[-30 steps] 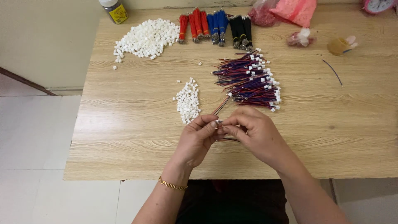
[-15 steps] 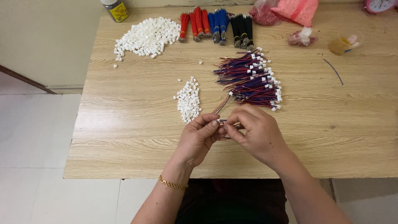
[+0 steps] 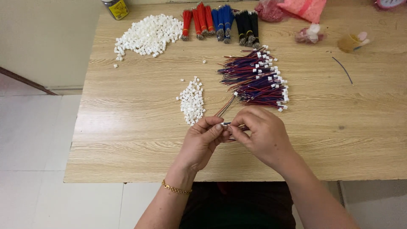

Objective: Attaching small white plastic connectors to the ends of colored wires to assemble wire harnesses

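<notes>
In the head view, the left hand and right hand meet fingertip to fingertip, both pinching a short wire lead whose long axis runs toward one o'clock. The small pile of white connectors lies at eleven o'clock, nearer the left hand; the finished bundle of leads sits at twelve to one.

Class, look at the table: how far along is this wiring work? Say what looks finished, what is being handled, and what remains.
Done: a pile of wire sets already carries white connectors on its ends. In hand: the left hand and right hand pinch one wire set between their fingertips. Left: a small heap of loose connectors, a larger heap, and bundles of red, blue and black wires without connectors.
</notes>
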